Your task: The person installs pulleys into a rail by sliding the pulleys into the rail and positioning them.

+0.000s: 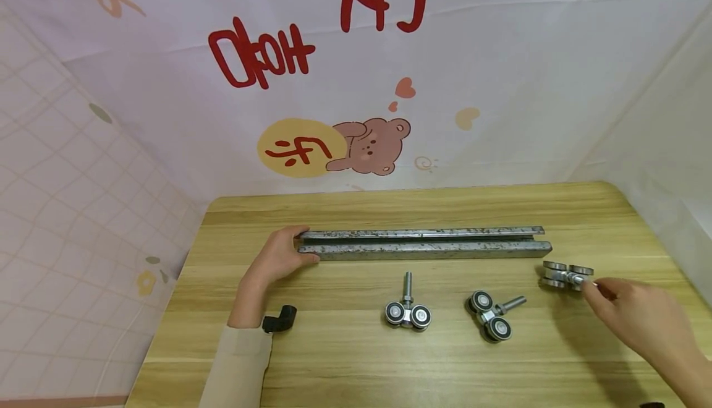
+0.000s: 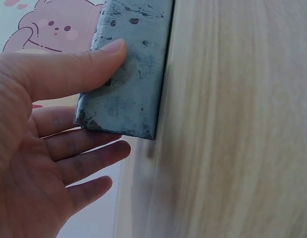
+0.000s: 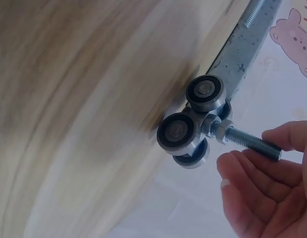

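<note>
A slotted metal rail (image 1: 428, 252) lies along the table, its slot facing up. My left hand (image 1: 280, 252) grips its left end; in the left wrist view the thumb presses the side face and the other fingers reach behind. Just off the rail's right end, my right hand (image 1: 639, 309) pinches the threaded bolt of a roller trolley (image 1: 559, 274), with its wheels toward the rail. The right wrist view shows this trolley's wheels (image 3: 179, 133) and the bolt between thumb and fingers. Two more roller trolleys, one in the middle (image 1: 408, 314) and one farther right (image 1: 489, 316), lie in front of the rail.
A black angled piece (image 1: 280, 319) lies beside my left forearm. The wooden table (image 1: 345, 358) has a printed white cloth (image 1: 500, 55) behind it and more cloth at both sides. Part of a dark object (image 1: 652, 405) shows at the bottom right edge.
</note>
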Available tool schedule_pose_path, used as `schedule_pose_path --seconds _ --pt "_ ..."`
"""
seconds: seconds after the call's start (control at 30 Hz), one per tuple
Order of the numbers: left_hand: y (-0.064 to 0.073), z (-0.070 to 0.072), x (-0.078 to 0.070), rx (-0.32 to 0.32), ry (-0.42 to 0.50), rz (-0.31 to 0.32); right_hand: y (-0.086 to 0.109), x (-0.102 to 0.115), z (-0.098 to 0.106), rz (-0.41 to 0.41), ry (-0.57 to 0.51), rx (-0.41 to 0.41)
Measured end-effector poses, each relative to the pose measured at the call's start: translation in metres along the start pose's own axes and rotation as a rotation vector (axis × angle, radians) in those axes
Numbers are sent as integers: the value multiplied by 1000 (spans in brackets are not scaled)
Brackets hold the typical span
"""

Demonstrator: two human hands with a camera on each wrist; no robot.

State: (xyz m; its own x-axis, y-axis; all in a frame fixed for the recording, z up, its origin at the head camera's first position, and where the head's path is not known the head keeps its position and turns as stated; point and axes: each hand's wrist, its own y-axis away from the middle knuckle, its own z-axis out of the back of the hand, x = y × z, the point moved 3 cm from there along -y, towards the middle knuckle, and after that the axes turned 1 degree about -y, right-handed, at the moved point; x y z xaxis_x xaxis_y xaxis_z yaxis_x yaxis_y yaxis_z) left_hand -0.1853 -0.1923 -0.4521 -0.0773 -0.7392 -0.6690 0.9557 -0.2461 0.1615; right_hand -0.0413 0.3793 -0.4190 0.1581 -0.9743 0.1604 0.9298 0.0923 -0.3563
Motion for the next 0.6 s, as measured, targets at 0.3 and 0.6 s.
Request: schedule_pose_path --seconds 0.3,0.6 --pt "2 1 1 3 21 6 -10 -4 -6 -24 -71 -155" --pt "0 2 -1 7 27 -3 -19 -7 -7 -17 -110 -168"
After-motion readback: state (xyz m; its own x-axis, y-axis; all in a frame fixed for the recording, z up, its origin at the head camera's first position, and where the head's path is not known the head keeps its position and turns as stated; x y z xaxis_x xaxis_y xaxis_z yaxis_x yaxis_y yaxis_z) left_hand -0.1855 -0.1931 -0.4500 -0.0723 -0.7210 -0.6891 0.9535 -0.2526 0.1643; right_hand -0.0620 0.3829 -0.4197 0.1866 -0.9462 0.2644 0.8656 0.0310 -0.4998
